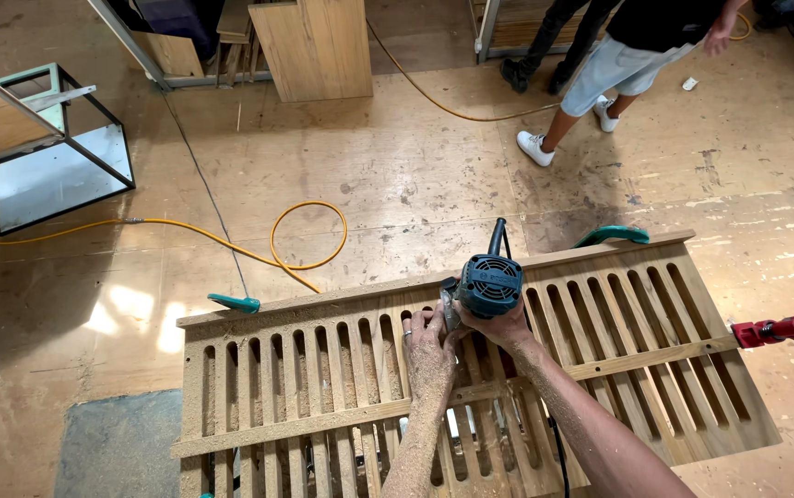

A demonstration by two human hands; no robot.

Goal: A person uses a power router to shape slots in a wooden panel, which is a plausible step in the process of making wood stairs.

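Observation:
A teal and black handheld router (487,282) stands upright on a long slotted wooden panel (323,378), near its far edge. My right hand (498,325) grips the router's body from the near side. My left hand (430,341), dusted with sawdust, rests on the panel with its fingers against the router's base at the left. The tool's black cord (558,456) runs down along my right forearm. Sawdust covers the left part of the panel.
Teal clamps (234,302) (611,235) hold the panel's far edge, and a red clamp (789,326) sticks in from the right. A yellow hose (305,240) loops over the plywood floor. Other people's legs (591,78) stand at the top right. A metal frame (42,148) sits at left.

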